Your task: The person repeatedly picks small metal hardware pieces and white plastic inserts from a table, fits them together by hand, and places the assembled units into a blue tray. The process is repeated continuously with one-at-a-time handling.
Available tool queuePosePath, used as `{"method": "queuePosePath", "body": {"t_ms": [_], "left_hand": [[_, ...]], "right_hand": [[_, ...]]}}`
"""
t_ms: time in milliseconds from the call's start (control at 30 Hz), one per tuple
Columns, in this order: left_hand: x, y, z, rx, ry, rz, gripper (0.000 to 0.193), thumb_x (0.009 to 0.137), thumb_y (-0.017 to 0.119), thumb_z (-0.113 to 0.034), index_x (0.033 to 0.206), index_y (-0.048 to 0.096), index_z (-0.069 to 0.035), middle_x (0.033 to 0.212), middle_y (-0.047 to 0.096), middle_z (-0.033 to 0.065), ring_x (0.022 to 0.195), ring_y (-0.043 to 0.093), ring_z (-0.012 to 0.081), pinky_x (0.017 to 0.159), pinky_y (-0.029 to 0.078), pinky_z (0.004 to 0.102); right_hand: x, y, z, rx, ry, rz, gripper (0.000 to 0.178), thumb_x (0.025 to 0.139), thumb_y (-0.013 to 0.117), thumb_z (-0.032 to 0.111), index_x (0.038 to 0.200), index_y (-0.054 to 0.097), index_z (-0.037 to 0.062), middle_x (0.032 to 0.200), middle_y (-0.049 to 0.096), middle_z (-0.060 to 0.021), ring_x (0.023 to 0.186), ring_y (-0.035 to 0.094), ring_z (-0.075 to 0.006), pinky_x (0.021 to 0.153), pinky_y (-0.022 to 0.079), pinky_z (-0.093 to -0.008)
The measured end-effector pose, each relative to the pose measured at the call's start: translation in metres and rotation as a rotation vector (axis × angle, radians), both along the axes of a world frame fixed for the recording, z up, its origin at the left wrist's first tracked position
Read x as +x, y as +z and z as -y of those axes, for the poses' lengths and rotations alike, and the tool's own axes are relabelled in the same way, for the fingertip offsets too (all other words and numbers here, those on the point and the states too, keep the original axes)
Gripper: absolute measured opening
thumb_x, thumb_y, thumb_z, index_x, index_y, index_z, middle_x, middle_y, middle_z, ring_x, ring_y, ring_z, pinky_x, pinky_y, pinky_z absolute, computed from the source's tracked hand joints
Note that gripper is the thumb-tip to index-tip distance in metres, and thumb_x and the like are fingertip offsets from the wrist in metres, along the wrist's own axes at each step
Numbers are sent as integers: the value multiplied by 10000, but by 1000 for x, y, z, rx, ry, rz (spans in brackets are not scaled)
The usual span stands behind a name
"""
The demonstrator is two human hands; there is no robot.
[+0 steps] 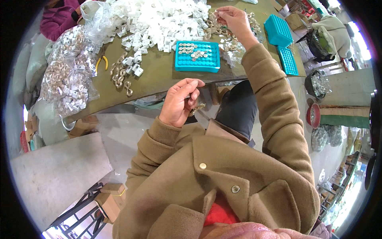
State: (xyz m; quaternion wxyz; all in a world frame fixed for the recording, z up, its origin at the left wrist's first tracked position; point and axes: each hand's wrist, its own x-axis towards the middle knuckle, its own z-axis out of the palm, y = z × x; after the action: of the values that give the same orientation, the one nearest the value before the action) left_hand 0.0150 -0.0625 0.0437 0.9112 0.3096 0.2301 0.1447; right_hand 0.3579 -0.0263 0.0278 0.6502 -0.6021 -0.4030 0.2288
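My left hand (181, 101) is closed in front of the table edge, its fingers curled round a small gold-tinted looped piece (197, 108) that sticks out below them. My right hand (234, 24) reaches far over the table, thumb and fingertips pinched together above a loose heap of similar looped pieces (213, 30). Whatever the right fingertips hold is too small to make out. Between the hands lies a turquoise tray (197, 67) with rows of round hollows. Small round shiny parts (186, 48) sit in its upper left and middle.
A big heap of white square plastic pieces (155, 24) covers the table's far side. Yellow-handled pliers (102, 63) and loose looped pieces (118, 75) lie left, beside filled clear bags (65, 75). More turquoise trays (278, 30) stand right. A person's purple sleeve (57, 20) shows far left.
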Motion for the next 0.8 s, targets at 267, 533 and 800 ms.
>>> {"method": "queuePosePath", "body": {"t_ms": [267,533,800], "left_hand": [[-6,0,-26,15,137,40,202,1005,521,-152,1068,606,21,723,525,-13,584,406,39,511,325,191],[12,13,-89,54,261,-2,182,976,577,-135,1079,635,4,779,573,-16,616,453,19,505,373,153],[22,1,-98,29,218,-10,177,973,578,-130,1069,629,10,776,571,-18,586,416,16,476,308,160]], "right_hand": [[-12,13,-26,37,71,36,210,972,598,111,1129,655,-16,1072,707,-115,938,690,-161,869,564,-269],[-47,67,-46,88,177,27,201,972,596,130,1110,658,-2,1020,705,-83,881,678,-137,799,552,-266],[-18,68,-51,-303,138,822,129,917,637,91,944,683,-26,825,704,-48,801,653,-145,716,517,-291]]}}
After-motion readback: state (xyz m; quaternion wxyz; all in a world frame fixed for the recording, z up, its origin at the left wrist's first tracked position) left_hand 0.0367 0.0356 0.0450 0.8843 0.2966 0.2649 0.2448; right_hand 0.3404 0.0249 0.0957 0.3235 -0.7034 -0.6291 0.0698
